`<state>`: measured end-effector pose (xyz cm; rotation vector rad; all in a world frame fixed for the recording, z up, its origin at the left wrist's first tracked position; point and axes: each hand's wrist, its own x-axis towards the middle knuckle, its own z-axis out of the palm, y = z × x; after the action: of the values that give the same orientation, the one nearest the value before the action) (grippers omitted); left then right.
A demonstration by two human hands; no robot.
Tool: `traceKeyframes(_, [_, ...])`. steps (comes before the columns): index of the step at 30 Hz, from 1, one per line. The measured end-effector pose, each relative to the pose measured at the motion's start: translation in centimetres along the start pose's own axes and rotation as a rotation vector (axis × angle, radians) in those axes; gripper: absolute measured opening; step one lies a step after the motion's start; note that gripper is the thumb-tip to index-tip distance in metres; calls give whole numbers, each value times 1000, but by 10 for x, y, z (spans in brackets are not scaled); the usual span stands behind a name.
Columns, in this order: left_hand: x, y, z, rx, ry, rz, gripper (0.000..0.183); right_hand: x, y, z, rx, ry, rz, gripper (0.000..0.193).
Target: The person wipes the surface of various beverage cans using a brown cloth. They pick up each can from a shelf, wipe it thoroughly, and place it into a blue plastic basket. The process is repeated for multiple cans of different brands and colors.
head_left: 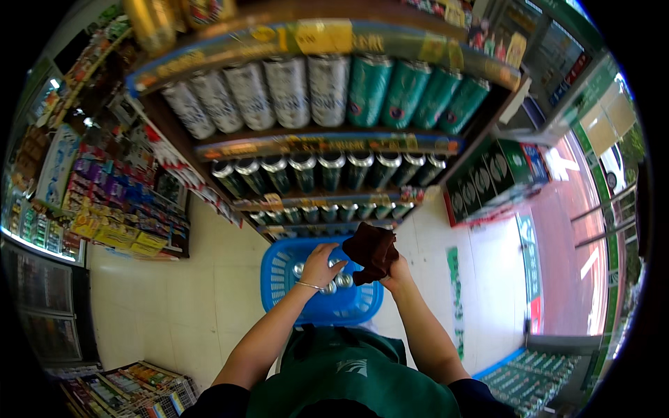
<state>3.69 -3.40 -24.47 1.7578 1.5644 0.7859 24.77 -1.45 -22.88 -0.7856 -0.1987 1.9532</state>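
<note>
A blue plastic basket point(274, 280) with slotted sides stands in front of me, at the foot of a shelf unit. Inside it are several cans with silver tops, one of them a can point(343, 280) lying near the middle. My left hand point(320, 268), a thin bracelet on its wrist, reaches down into the basket, thumb and fingers curved around a silver can top. A dark brown cloth point(371, 252), crumpled, is gripped in my right hand point(397, 274) above the basket's right side. Its folds hide part of the fingers.
The shelf unit ahead bears rows of white cans point(286, 92), teal cans point(401, 94) and dark cans point(303, 173). Green boxes point(491, 181) are stacked at its right. Snack racks point(122, 188) stand left; a crate point(526, 380) is at lower right.
</note>
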Motion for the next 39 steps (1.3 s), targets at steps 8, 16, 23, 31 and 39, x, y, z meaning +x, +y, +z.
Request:
traceKeyframes(8, [43,135,-197,-131,403,428,40,0,-74,227,-309,-162,-277,44])
traceKeyframes(16, [96,204,-332,-122,746,488,45,-3,-125,442,-306,-581,-779,36])
traceKeyframes(23, [125,244,-364,-709,798,459,48,89,-133,522,-456,-566,-800,33])
traceKeyframes(31, [130,240,-360,-747,717,414,51,109,-120,532,-970,-589,-1128,29])
traceKeyframes(39, [130,240,-363,-676,772,436,48,66,-120,524,-548,-695,-1121,21])
